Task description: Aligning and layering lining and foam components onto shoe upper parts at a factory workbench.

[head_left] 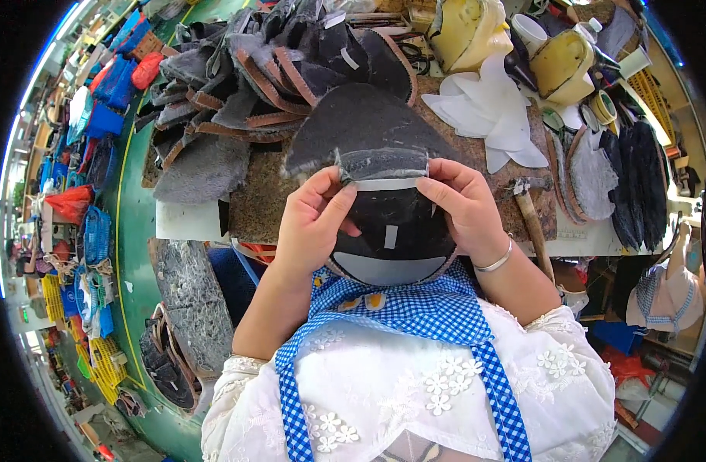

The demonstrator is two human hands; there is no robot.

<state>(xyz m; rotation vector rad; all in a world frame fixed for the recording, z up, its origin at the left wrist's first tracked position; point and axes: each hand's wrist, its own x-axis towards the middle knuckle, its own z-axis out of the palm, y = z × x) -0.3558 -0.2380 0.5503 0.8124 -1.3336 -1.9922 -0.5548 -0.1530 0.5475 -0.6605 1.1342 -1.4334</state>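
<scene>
Between my hands is a black, fleece-lined fabric piece [387, 212], with a white strip across its folded edge, a small white tab in its middle and a grey curved band near my apron. My left hand [320, 212] is closed, pinching the left end of the fold between thumb and fingers. At the right end, my right hand [462, 202] is also closed, thumb and fingers gripping the same edge. The wide dark part [368, 119] beyond the fold spreads over the workbench. My palms hide the sides of the piece.
A heap of similar dark pieces [280, 85] with brown edging covers the far left of the brown workbench [253, 196]. White cut sheets [488, 112], yellow tubs [468, 35] and a hammer [528, 208] sit to the right. Further right lie grey fleecy pieces [590, 173].
</scene>
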